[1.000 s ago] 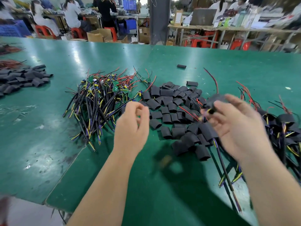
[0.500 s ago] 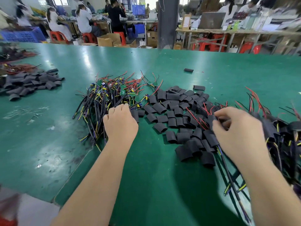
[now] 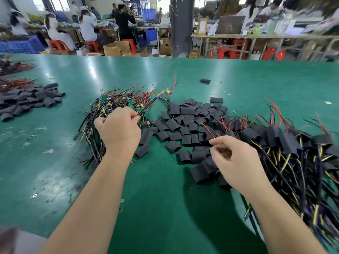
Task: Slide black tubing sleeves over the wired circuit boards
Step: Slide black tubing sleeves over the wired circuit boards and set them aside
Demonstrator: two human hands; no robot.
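A heap of bare wired circuit boards (image 3: 117, 102), green boards with black, yellow and red leads, lies left of centre on the green table (image 3: 161, 208). My left hand (image 3: 119, 131) rests on this heap and pinches the black lead of one wired board (image 3: 166, 94), which hangs blurred above the heap's far edge. Loose black tubing sleeves (image 3: 189, 120) are spread across the middle. My right hand (image 3: 236, 162) hovers over the near sleeves with fingers loosely curled and nothing visibly held. Boards that wear sleeves (image 3: 293, 143) are piled at the right.
A second pile of black sleeves (image 3: 27, 100) and red wires (image 3: 14, 83) lie at the far left. One stray sleeve (image 3: 205, 81) sits further back. Beyond the table's far edge, people sit at benches among red stools and cardboard boxes.
My right hand left the sleeved board on the right pile and came back over the loose sleeves. My left hand dropped onto the bare boards and pulled one up by its lead.
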